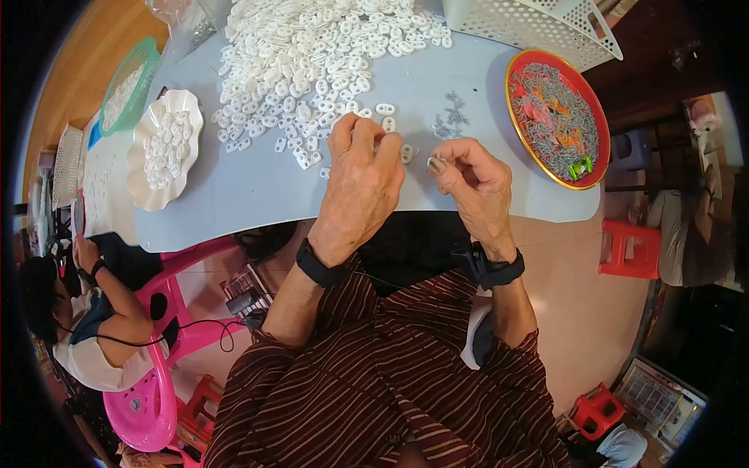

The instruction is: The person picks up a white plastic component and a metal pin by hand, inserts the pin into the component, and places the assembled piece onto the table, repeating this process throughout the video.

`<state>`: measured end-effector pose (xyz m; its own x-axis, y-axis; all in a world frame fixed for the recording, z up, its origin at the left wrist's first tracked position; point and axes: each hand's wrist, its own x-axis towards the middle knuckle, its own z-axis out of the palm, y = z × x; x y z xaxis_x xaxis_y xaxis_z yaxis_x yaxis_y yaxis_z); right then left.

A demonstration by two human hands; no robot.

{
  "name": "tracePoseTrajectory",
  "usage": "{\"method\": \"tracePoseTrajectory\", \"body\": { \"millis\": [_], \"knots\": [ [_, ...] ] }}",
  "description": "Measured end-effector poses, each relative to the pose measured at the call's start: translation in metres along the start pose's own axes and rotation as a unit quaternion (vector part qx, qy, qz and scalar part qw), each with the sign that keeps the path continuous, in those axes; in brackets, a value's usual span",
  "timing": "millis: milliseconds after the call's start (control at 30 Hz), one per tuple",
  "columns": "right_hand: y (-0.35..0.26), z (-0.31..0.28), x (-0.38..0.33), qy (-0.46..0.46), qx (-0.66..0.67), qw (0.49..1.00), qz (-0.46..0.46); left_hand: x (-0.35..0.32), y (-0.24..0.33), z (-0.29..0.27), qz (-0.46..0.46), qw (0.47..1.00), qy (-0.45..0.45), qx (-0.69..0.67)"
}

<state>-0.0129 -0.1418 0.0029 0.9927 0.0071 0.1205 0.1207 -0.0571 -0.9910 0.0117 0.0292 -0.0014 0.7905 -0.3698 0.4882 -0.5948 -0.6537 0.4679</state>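
While the grey-blue table is supporting the work, the heap of white two-holed pieces is lying beyond the hands. At the right, the red dish is holding grey parts; at the left, the scalloped plate is holding more white pieces. The left hand is arching over the heap's near fringe, its fingertips hiding, so its grip is not showing. The right hand is forming a narrow pinch; a grey cluster is lying just beyond it, and a small light piece, kind unclear, is apparently sitting between thumb and finger. Caution: because the pinch is working near the table's front edge, a slip could be sending that piece floorward; a careless sweep could be mixing white pieces into the cluster. No brand, label or writing is showing legibly on these parts.
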Motion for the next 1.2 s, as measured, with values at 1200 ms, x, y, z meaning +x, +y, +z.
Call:
{"method": "tracePoseTrajectory", "body": {
  "millis": [1200],
  "knots": [
    [0.011, -0.01, 0.003, -0.018, 0.246, 0.966, -0.074, 0.003, 0.032, 0.016, -0.245, 0.858, 0.002, -0.451]
  ]
}}
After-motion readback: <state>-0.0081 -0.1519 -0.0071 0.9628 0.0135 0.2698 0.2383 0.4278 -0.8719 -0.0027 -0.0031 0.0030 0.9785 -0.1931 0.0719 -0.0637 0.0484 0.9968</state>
